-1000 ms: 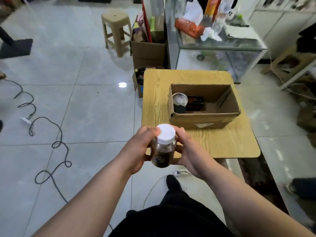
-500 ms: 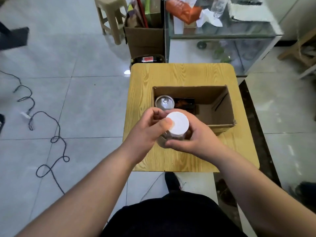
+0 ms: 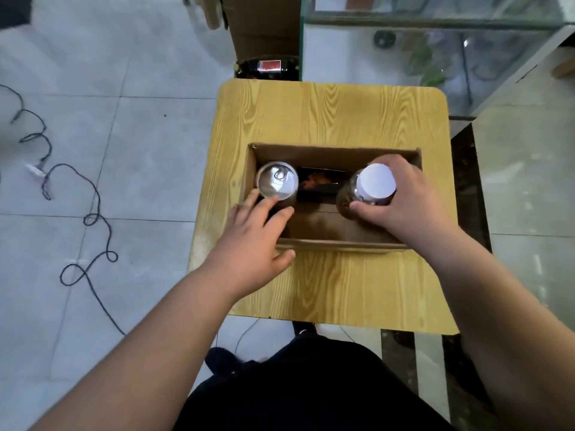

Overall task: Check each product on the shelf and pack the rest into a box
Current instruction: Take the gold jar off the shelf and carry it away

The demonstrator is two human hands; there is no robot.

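An open cardboard box sits on a small wooden table. My right hand grips a clear jar with a white lid and dark contents, held inside the box's right half. My left hand lies over the box's near left corner, its straight fingers touching a tin can with a pull-tab lid that stands in the box's left end. A dark packet lies between the can and the jar.
Behind the table stand another cardboard box, a dark bottle with a red label and a glass cabinet. A black cable snakes over the tiled floor at the left.
Both hands held the jar in front of me; now the right hand alone has carried it into the box, and the left hand has let go and moved to the can. My view has tilted downward.
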